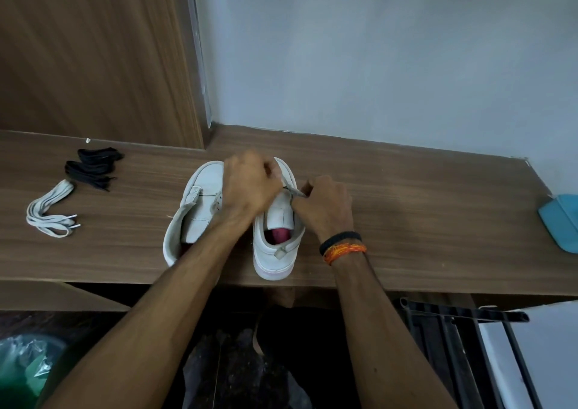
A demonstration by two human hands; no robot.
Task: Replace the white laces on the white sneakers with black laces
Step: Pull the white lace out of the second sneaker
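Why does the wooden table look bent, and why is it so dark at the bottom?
In the head view, the wide-angle lens curves the brown wooden table's edges. The soft, even light reaches the tabletop but not the space beneath it, so the floor there is dim. The white sneaker with the pink insole looks sharp, while the left hand and right hand are slightly soft.

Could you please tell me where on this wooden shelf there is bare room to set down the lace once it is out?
Bare wood runs between the right sneaker and the blue object at the right edge. A narrower gap lies between the white lace bundle and the left sneaker. The far left is crowded by black laces.
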